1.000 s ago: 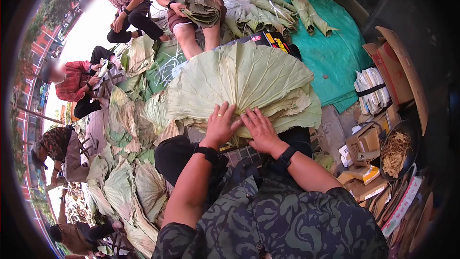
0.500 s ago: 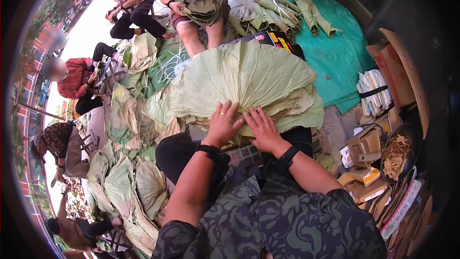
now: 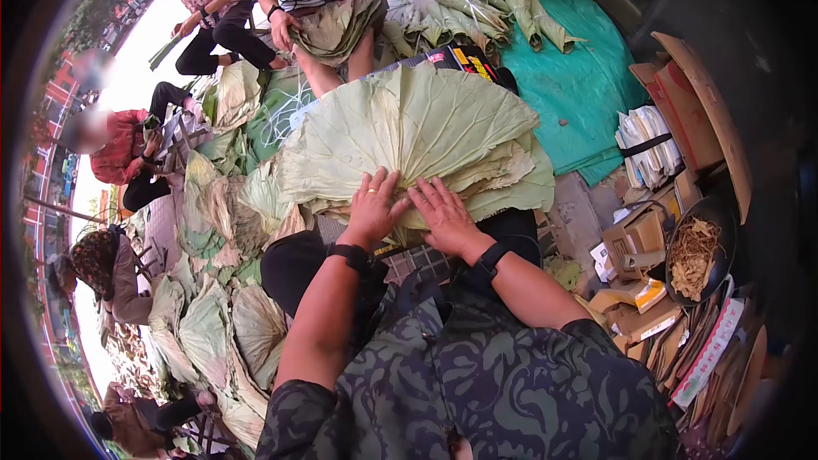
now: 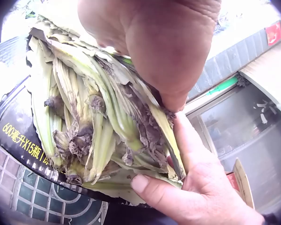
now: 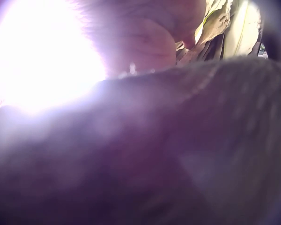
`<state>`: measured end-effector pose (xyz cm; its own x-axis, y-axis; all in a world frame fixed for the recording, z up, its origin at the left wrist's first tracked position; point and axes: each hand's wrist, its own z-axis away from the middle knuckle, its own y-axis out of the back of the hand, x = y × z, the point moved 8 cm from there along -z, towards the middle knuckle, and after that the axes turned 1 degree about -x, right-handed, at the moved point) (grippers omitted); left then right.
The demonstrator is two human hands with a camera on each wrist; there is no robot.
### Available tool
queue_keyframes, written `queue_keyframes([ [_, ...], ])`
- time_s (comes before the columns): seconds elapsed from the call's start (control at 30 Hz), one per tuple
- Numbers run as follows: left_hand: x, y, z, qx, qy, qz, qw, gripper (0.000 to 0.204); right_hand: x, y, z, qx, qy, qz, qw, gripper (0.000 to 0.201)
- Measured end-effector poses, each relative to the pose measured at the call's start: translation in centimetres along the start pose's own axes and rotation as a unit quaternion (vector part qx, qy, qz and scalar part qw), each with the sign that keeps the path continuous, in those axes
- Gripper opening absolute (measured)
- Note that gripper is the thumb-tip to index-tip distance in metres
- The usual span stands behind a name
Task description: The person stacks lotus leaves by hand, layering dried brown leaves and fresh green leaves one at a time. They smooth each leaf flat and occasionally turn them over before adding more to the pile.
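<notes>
A thick stack of large dried pale green leaves (image 3: 409,123), fanned out in a half circle, lies in front of my body. My left hand (image 3: 375,207) rests flat on the near edge of the top leaf, fingers spread. Beside it my right hand (image 3: 443,217) lies on the same edge with its fingers straight. In the left wrist view the folded stem ends (image 4: 98,126) of the stack face the camera, with the right hand (image 4: 201,187) at their right side and its thumb beneath them. The right wrist view is mostly dark and blurred.
Under the stack is a black box (image 3: 473,61) with yellow print. Behind right, rolled leaf bundles (image 3: 532,13) lie by a green tarp (image 3: 562,77). Cardboard boxes (image 3: 635,247) and a black pan (image 3: 694,260) stand right. More leaves (image 3: 209,332) and several seated people are left.
The view has shifted, so the stack and hands appear farther left. Both hands keep their place on the leaves. The person opposite has lowered the leaves they hold.
</notes>
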<state>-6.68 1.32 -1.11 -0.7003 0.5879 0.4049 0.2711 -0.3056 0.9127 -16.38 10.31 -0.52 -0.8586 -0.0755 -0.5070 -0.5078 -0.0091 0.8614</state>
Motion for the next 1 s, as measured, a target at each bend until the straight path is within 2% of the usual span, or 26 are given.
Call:
queue_keyframes([
  [0.13, 0.2, 0.1, -0.1, -0.022, 0.007, -0.016, 1.0, 0.06, 0.1, 0.0, -0.2, 0.004, 0.006, 0.0, 1.0, 0.084],
  [0.4, 0.5, 0.4, 0.7, 0.006, 0.021, 0.015, 1.0, 0.061, -0.1, -0.5, -0.1, 0.006, 0.018, 0.033, 0.999, 0.087],
  [0.57, 0.2, 0.2, 0.9, 0.064, 0.018, 0.021, 0.998, 0.058, -0.3, -0.3, -0.2, 0.001, 0.033, 0.048, 0.998, 0.089],
  [1.0, 0.2, -0.1, 0.9, 0.06, 0.018, 0.038, 0.997, 0.058, -0.6, 0.1, -0.2, 0.015, 0.036, 0.041, 0.998, 0.088],
])
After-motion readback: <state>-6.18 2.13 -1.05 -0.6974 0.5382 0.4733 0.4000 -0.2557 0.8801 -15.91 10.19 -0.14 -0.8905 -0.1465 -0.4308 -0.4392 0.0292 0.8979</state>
